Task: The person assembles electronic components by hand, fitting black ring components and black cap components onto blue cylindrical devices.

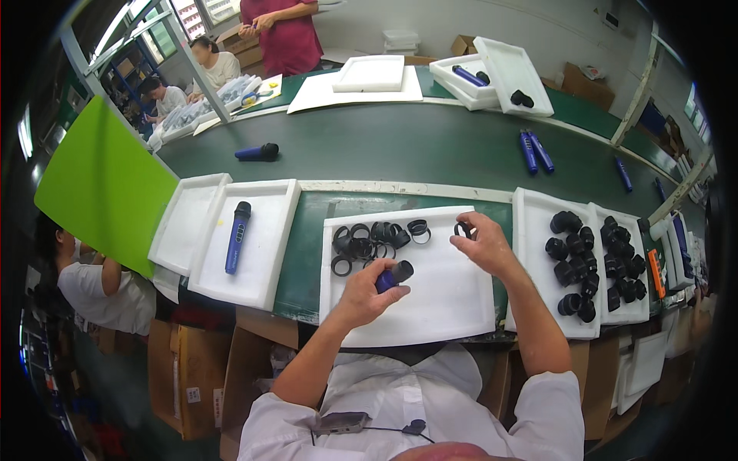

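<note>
My left hand [366,296] is wrapped round a blue microphone [383,283] whose black top end points up and to the right. Between the thumb and fingers of my right hand [486,246] is a black ring [461,230], held apart from the microphone. Both hands are over a white foam tray [438,319]. Loose black rings [360,244] lie heaped in the tray's far left part, just beyond my left hand. A pair of black rings [418,229] sits between that heap and my right hand.
At left, a foam tray [201,280] holds a blue microphone [238,240]. Foam trays at right carry several black microphone heads [575,265]. Beyond, a green belt [369,142] bears another microphone [257,152] and blue handles [536,151]. A green board [100,184] stands at left; people are nearby.
</note>
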`<state>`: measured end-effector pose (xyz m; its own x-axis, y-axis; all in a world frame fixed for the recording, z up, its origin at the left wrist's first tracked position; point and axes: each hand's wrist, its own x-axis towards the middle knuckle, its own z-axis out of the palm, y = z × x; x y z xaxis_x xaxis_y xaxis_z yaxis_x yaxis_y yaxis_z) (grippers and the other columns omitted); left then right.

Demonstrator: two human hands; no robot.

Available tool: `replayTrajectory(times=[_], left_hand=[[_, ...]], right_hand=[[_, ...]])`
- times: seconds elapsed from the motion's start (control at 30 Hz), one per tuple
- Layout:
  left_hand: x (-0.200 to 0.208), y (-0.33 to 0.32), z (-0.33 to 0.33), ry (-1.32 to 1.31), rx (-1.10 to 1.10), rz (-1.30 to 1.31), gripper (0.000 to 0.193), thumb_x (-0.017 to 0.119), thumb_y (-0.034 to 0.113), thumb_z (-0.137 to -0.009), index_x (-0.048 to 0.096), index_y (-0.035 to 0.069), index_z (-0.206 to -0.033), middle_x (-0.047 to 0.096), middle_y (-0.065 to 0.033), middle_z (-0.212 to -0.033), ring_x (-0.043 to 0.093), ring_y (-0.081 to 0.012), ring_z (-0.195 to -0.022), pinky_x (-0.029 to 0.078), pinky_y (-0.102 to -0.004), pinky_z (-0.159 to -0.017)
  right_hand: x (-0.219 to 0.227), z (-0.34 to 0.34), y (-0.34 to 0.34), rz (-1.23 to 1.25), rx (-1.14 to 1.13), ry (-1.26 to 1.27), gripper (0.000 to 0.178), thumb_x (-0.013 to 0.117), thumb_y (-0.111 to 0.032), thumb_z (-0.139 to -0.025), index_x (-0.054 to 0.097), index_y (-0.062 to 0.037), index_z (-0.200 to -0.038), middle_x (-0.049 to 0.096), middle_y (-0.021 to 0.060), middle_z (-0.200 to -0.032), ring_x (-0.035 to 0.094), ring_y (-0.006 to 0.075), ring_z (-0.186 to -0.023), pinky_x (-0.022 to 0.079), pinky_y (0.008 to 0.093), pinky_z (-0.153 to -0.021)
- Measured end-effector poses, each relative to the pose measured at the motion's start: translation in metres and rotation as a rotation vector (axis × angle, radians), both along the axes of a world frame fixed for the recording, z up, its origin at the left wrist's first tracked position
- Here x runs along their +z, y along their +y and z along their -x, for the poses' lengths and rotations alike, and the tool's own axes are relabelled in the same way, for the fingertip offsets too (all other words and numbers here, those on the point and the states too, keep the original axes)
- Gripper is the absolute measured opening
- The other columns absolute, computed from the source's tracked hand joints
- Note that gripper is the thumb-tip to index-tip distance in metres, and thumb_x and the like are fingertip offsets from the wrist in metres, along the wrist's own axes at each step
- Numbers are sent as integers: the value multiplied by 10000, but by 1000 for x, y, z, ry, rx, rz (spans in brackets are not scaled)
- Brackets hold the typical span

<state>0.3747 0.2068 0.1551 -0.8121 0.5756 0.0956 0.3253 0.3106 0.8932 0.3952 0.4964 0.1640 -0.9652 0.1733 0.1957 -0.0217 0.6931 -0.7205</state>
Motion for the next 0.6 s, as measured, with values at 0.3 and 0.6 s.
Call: replayTrajectory(times=[0.3,0.6], left_hand=[[-3,1,-21,30,-9,-61,397,839,273,-830,643,54,-1098,645,-63,-868,613,-188,-784,499,-321,-718],[-2,-7,-4,231,-128,-156,396,792,162,-774,623,40,-1110,610,-152,-983,624,-361,-896,507,-423,-772]], right_hand=[[16,-51,-70,567,173,-34,535,806,-142,-832,613,2,-1309,654,107,-1106,593,121,-746,524,269,-690],[39,-45,-75,491,376,-58,524,800,-54,-818,618,-1,-1306,699,66,-1071,645,104,-810,548,279,-743]])
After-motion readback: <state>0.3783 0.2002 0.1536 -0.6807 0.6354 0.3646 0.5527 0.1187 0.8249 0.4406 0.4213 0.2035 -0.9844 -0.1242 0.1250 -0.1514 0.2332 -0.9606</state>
